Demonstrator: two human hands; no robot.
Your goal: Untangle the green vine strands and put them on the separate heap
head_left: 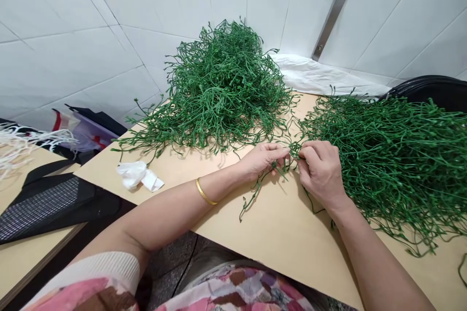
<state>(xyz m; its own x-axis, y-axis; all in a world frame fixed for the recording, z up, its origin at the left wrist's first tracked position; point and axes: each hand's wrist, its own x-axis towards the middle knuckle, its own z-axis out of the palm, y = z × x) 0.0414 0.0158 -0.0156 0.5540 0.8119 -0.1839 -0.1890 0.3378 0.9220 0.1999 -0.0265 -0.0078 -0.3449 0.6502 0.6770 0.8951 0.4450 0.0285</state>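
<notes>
Green stems (294, 147): two piles (226, 87) (401, 155), two hands (266, 158) (323, 170)

Gold bangle (202, 193), ribbed cream sleeve cuff (113, 266), pink-brown-white patterned top (237, 289).

Bare tabletop (260, 233) btwn L forearm (175, 209) & R forearm (368, 248): room to pass. Tall green stem pile (222, 92) blocks far ctr; wide green stem pile (404, 160) blocks R.

Seemingly a workroom, white-tiled walls (226, 5), pale worktable (284, 233), green stems (226, 82) heaped in bulk across it
</notes>
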